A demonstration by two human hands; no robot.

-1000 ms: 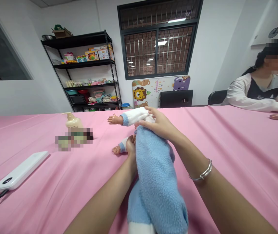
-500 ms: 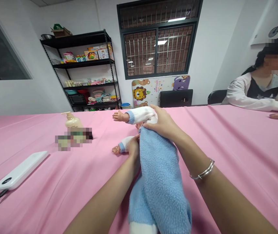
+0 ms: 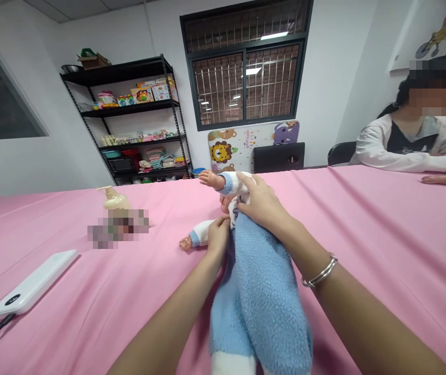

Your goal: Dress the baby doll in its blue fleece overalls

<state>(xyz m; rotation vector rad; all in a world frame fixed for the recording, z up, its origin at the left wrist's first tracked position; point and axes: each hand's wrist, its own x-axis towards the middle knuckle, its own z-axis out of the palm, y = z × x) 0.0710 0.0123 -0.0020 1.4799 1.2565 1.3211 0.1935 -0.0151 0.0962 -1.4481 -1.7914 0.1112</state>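
Note:
A baby doll lies on the pink cloth, dressed in a fuzzy blue outfit with white sleeves and blue cuffs. Its legs point toward me, and most of its head is hidden behind the clothing and my hands. My right hand is closed round the doll's raised sleeve and the upper edge of the outfit. Lower and to the left, my left hand pinches the outfit's edge beside the doll's other arm, which rests on the cloth.
On the left of the pink-covered table lie a white power bank with a black cable and a cream pump bottle beside a blurred-out patch. A person sits at the right, arms on the table. Shelves stand behind.
The doll's raised arm has shifted to the right with my right hand. More of the white patterned cloth at the outfit's upper edge shows between my hands. The view has turned slightly.

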